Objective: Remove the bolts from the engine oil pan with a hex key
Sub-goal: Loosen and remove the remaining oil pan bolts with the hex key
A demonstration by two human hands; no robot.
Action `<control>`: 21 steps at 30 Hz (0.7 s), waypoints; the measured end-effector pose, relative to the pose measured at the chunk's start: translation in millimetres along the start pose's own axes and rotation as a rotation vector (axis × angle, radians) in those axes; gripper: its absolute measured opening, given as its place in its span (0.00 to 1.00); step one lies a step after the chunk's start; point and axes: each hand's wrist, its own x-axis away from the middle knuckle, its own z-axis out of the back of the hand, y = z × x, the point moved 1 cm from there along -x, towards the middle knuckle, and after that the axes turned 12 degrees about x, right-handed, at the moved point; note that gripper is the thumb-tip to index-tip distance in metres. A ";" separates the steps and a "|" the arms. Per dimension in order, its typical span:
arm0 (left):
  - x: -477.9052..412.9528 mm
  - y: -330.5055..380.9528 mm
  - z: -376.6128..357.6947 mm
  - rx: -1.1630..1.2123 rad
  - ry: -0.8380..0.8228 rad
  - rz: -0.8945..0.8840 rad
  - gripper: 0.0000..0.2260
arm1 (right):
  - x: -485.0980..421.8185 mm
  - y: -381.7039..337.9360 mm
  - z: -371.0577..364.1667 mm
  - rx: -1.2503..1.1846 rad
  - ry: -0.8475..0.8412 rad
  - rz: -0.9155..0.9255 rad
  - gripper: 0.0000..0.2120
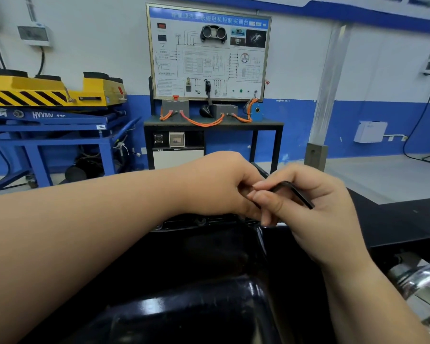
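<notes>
12 o'clock from me: framed training board (209, 53) on dark bench (271, 124), orange cables (201, 124). 10 o'clock: yellow-black lift table (47, 93), blue frame (42, 142). Wall (97, 45) white over blue. 3 o'clock: grey floor (382, 175).

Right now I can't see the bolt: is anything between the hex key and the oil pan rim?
Only fingers: the left hand and right hand hold the hex key over the oil pan's far rim, hiding its tip.

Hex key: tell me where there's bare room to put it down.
Bare: the black work surface right of the right hand, and the oil pan top between the forearms. Crowded: the pan's far rim, where the left hand and right hand meet on the hex key.
</notes>
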 end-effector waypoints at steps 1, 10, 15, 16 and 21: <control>0.2 0.3 0.2 0.010 0.003 0.000 0.04 | -0.1 -0.3 0.1 -0.008 0.000 -0.004 0.03; -1.7 -3.6 1.4 0.022 0.024 0.021 0.04 | 0.8 -0.3 4.3 0.067 -0.073 -0.021 0.10; -1.9 -1.9 1.4 0.029 0.005 -0.014 0.13 | 0.6 1.6 7.5 0.276 0.004 0.005 0.07; -2.0 -1.6 1.4 0.028 0.006 -0.018 0.13 | 0.7 1.8 7.1 0.288 0.011 0.018 0.07; -2.4 -3.2 0.8 0.016 0.007 -0.011 0.06 | -0.8 5.9 9.4 0.083 -0.107 0.033 0.08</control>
